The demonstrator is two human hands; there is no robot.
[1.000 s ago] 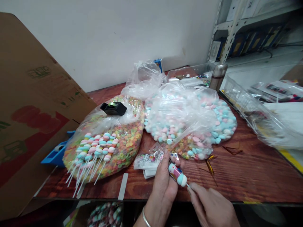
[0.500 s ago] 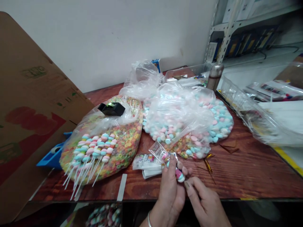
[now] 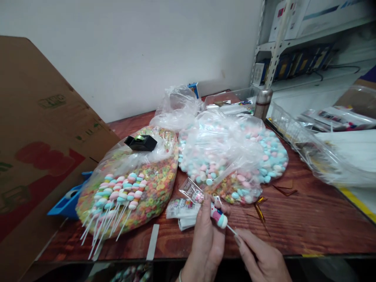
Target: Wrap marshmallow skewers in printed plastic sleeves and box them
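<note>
My left hand (image 3: pixel 205 231) is closed round a marshmallow skewer (image 3: pixel 219 220) and the clear printed bag (image 3: pixel 191 191) about it. How far the bag covers the sweets is hard to see. The white stick (image 3: pixel 232 230) juts toward my right hand (image 3: pixel 260 252), whose thumb and fingers pinch its end. Just left of my left hand lies a stack of printed plastic bags (image 3: pixel 183 211). Several finished-looking marshmallow skewers (image 3: pixel 120 190) rest on a big bag of coloured cereal rings (image 3: pixel 160 176), sticks pointing to the front.
A black tape dispenser (image 3: pixel 141 143) sits on the cereal bag. Behind my hands is a large bag of pastel marshmallows (image 3: pixel 273 156). A cardboard box (image 3: pixel 44 129) and blue scoop (image 3: pixel 66 203) stand left; a metal flask (image 3: pixel 263 103) and clear bin (image 3: pixel 308 152) right. Gold ties (image 3: pixel 260 207) lie nearby.
My right hand has moved right and a little down, away from my left hand, so more of the white stick shows. The camera view has tilted up slightly.
</note>
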